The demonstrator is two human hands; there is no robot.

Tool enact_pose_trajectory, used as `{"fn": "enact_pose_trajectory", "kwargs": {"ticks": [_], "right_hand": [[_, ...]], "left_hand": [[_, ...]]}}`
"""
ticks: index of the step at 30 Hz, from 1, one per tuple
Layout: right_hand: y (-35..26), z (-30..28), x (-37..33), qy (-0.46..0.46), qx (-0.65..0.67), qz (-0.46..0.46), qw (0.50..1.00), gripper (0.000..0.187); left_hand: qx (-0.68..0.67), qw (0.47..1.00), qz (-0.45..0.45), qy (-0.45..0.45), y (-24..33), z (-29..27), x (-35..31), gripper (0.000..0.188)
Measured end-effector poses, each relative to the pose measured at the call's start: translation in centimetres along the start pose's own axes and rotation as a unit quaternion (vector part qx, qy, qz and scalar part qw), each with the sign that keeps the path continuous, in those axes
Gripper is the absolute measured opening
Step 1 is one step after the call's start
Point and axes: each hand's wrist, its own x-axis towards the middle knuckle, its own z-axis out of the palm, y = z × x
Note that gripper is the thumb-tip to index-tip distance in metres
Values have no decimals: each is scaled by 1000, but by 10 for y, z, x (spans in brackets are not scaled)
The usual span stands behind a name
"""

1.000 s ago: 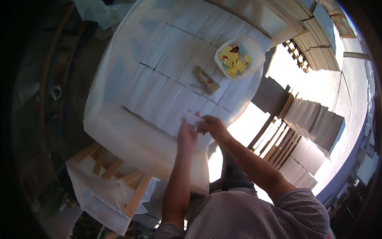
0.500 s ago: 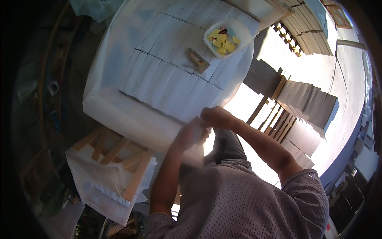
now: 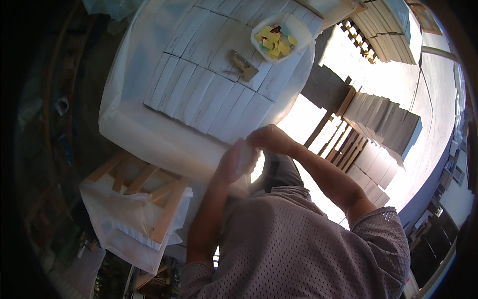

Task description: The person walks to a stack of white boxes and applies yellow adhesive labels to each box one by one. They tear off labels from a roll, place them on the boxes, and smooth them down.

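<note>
Close together in front of my body, my two hands meet at the near edge of a large block of white boxes [image 3: 199, 94]. My left hand [image 3: 232, 163] is closed around something pale and thin, mostly hidden by the fingers. Bent inward beside it, my right hand [image 3: 270, 138] has its fingers pinched at the top of that spot; what they grip cannot be made out. On the boxes beyond lie a small brownish hand tool [image 3: 244, 66] and a white plastic tub [image 3: 294, 54] holding yellow paper scraps.
Translucent plastic sheeting [image 3: 149, 133] wraps around the boxes. At lower left stands a wooden-framed bundle [image 3: 167, 214] under plastic. Stacked boards [image 3: 381, 122] sit on pallets to the right, with a taller stack [image 3: 383, 35] behind. Sunlight glares off the floor there.
The view has shifted slightly, so the boxes and tub sit a little higher and further left. My hands stay together; the pale thing in my left hand shows more clearly.
</note>
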Motion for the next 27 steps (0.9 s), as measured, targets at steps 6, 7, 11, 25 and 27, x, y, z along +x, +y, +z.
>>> {"fn": "enact_pose_trajectory", "kwargs": {"ticks": [6, 7, 11, 25, 27], "right_hand": [[-4, 15, 0, 123, -13, 78, 989, 17], [-4, 12, -1, 119, 43, 118, 985, 17], [-1, 0, -8, 65, 139, 122, 981, 18], [20, 2, -29, 6, 294, 27, 955, 28], [20, 2, -31, 1, 212, -13, 977, 23]], "left_hand": [[54, 994, 59, 69, 1, 6, -5, 47], [97, 987, 85, 98, 1, 8, -7, 45], [58, 989, 57, 126, 5, 10, -10, 33], [202, 973, 65, 87, 2, 9, -14, 24], [184, 978, 43, 94, 2, 9, -15, 24]]}}
